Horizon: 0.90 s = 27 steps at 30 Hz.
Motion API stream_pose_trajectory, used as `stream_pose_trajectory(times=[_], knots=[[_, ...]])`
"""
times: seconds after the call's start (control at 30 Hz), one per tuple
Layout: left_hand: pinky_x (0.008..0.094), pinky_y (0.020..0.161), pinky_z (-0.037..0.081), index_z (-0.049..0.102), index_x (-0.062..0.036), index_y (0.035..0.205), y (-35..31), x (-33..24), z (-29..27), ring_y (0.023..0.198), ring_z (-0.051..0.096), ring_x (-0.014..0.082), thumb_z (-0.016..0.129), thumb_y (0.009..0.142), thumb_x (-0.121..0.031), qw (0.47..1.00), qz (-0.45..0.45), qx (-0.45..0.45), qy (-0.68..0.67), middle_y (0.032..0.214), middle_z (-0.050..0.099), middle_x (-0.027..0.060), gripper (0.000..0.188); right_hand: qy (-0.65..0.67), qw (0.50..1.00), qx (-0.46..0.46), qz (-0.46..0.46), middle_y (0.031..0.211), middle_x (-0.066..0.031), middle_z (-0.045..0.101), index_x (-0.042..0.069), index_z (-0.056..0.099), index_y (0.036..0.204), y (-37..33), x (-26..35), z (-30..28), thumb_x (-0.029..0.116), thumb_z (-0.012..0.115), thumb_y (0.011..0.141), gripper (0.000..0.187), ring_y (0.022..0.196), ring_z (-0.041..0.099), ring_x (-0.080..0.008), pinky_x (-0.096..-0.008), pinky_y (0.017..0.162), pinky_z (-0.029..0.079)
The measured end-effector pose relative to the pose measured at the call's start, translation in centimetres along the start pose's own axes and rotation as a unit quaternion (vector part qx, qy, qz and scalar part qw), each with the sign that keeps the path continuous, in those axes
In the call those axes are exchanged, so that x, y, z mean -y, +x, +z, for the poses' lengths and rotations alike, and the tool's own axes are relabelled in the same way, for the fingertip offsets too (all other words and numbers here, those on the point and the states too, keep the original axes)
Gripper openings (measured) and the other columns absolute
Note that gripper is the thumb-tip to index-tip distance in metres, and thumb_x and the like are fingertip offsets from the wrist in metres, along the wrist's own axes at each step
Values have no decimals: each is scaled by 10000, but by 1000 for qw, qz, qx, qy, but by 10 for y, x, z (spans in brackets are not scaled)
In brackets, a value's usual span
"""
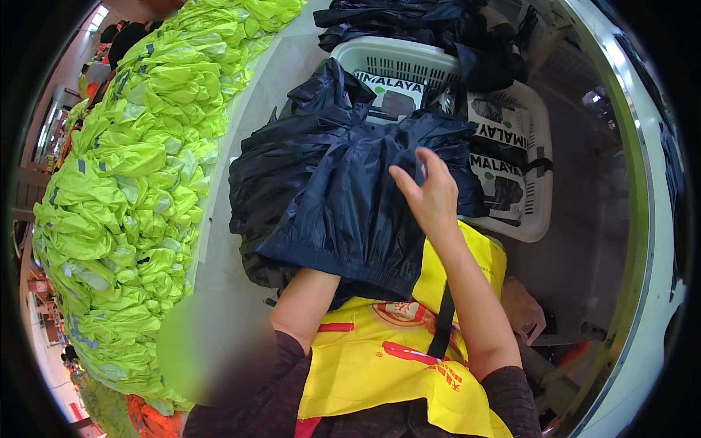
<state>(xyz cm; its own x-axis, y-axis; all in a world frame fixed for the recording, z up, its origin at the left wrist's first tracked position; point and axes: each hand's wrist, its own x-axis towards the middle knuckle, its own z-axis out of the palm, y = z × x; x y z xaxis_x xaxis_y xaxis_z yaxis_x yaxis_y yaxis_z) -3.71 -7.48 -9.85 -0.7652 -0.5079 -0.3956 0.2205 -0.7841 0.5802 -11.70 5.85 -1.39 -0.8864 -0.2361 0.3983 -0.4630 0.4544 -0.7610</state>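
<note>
A dark navy garment (343,212) of thin, shiny cloth lies bunched in front of me, its gathered elastic edge facing my body. My left forearm (305,298) goes in under that edge, so the cloth hides my left hand and its fingers. Over the right part of the garment is my right hand (434,191), with thumb and fingers apart and nothing held in them. More folded dark cloth (255,182) sits under and to the left of the garment.
At the left rises a long heap of bright yellow-green garments (146,168). White plastic baskets (539,208) with printed packages (499,182) stand beyond and to the right. More dark garments (401,22) lie at the far side. A yellow apron (350,372) covers my lap.
</note>
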Motion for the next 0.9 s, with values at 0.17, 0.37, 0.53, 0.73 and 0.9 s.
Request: stream_pose_trajectory(times=[0.17,0.37,0.53,0.73,0.9], knots=[[319,791,472,524,-31,1126,2,1,0,926,577,185,506,879,-134,1000,-3,4,-3,1053,596,109,268,56,966,127,219,793,-126,617,-9,568,1011,5,-67,37,169,699,716,369,728,606,-247,-320,706,480],[317,789,472,530,-31,1118,10,3,-3,917,581,186,499,884,-147,1000,-2,2,-6,1048,600,107,262,76,968,94,222,765,-87,589,3,577,1003,-3,-85,26,125,709,715,339,619,532,-174,-266,629,461],[316,786,472,535,-31,1111,18,2,0,909,585,188,493,889,-158,1000,2,7,-8,1044,603,105,259,92,991,79,58,831,-103,610,40,597,1015,24,-34,25,194,731,720,359,630,550,-194,-267,614,469],[315,784,472,541,-32,1103,24,1,3,900,589,189,486,894,-172,1000,1,15,-2,1040,607,104,257,62,989,136,-17,779,-103,602,53,629,912,31,-44,71,221,718,727,266,681,593,-280,-331,601,466],[314,782,472,545,-32,1096,21,0,0,892,592,190,481,898,-182,1000,0,12,1,1036,610,102,257,69,991,94,-69,724,-86,577,53,617,826,27,-47,73,169,685,745,158,651,583,-267,-333,557,460]])
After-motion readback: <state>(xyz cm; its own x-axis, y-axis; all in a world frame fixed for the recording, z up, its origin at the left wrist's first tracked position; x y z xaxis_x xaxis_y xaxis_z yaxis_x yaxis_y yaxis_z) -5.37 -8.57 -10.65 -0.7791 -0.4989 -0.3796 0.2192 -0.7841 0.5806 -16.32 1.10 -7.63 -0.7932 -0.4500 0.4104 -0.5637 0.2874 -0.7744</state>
